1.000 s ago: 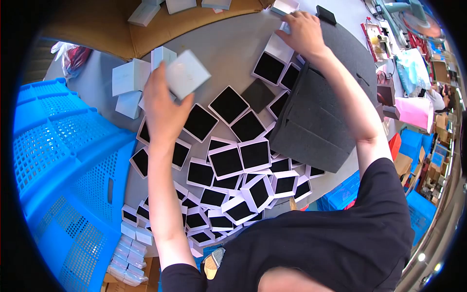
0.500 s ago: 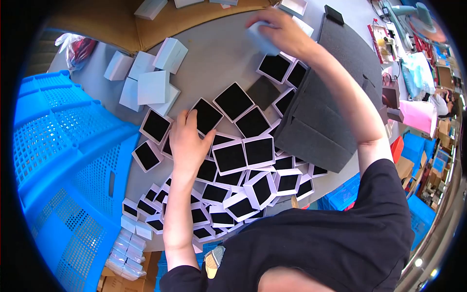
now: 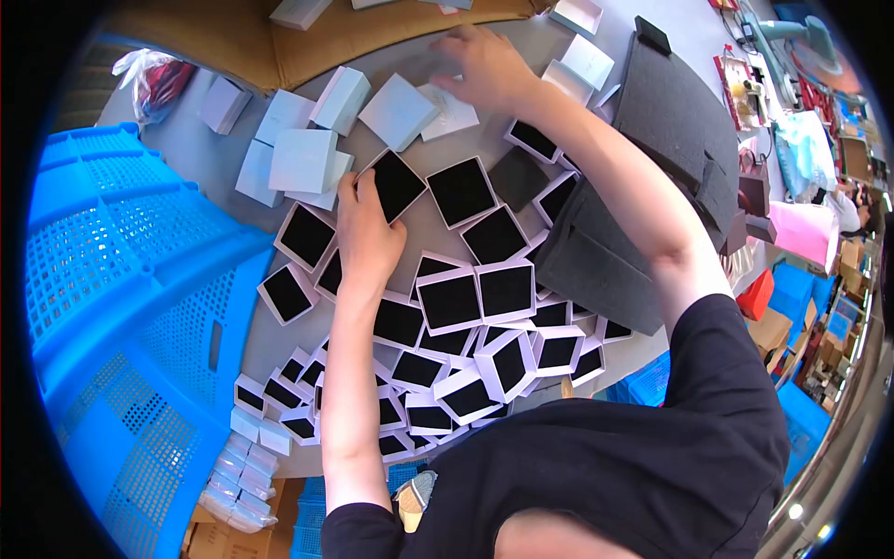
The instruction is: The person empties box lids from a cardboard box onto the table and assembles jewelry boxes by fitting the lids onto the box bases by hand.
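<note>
A grey table (image 3: 207, 154); toward the right edge, lights (image 3: 794, 511) (small, bright) and a fan (image 3: 819, 39).

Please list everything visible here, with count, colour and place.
Black-lined boxes: dozens, white and black, mid-table
Pale boxes: over ten, whitish, mostly far side
Table: one, grey, beneath
Flat square: one, black, mid-table
Slabs: count unclear, dark grey, right
Small block: one, black, upper right
Cardboard box: one, brown, upper left
Clear bag: one, red contents, upper left
Crates: several, blue, left and right
Wrapped packs: several, whitish, lower left
Unclear item: one, pink, right
Fan: one, greenish, upper right
Background goods: uncountable, mixed, right
Shirt: one, black, bottom
Left hand: one, bare, at black-lined box
Right hand: one, bare, near pale boxes
</note>
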`<state>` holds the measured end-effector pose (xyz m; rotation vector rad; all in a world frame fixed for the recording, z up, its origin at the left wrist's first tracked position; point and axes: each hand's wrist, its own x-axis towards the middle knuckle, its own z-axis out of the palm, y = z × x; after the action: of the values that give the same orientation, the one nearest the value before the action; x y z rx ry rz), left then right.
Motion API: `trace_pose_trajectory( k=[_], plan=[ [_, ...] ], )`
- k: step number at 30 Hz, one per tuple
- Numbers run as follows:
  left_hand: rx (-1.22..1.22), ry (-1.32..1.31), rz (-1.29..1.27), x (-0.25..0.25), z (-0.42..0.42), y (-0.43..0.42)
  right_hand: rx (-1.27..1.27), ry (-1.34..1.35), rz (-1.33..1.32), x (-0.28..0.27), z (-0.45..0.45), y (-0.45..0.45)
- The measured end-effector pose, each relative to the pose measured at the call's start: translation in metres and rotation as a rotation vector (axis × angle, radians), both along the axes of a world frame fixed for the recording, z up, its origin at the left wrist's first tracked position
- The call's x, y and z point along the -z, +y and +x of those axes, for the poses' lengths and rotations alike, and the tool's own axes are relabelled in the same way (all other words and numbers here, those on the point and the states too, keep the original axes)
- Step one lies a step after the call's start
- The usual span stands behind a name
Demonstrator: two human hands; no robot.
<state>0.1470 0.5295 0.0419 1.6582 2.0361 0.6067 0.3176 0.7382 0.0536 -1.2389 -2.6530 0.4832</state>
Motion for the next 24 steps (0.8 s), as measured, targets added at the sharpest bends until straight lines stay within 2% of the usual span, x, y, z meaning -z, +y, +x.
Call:
trace_pose_trajectory(
  k=[1,4,8,11,13,14,17,19,24],
  plan=[
    [0.002,-0.009,-0.003,0.001,0.000,0.002,-0.096,-0.031,0.128,-0.003,0.001,-0.008],
    [0.007,-0.072,0.050,0.008,-0.001,0.003,-0.302,0.100,0.159,0.004,-0.011,-0.034],
    [0.009,-0.140,0.013,0.015,-0.008,-0.003,-0.427,-0.150,0.045,0.014,-0.041,-0.018],
    [0.109,-0.168,0.041,0.014,-0.016,-0.001,-0.540,-0.381,-0.042,-0.014,-0.053,-0.002],
    [0.030,-0.304,-0.070,0.018,-0.016,-0.001,-0.608,-0.541,-0.014,-0.027,-0.057,0.000],
    [-0.008,-0.372,-0.124,0.020,-0.016,0.000,-0.567,-0.438,0.035,-0.029,-0.051,0.001],
    [-0.107,-0.328,-0.182,0.014,-0.012,0.000,-0.460,-0.118,0.105,-0.031,-0.030,-0.002],
    [-0.115,-0.345,-0.069,0.018,-0.012,0.000,-0.392,0.097,0.059,-0.026,-0.023,-0.026],
    [-0.124,-0.388,-0.038,0.015,-0.011,0.005,-0.441,0.107,-0.028,-0.003,-0.033,-0.080]
  ],
)
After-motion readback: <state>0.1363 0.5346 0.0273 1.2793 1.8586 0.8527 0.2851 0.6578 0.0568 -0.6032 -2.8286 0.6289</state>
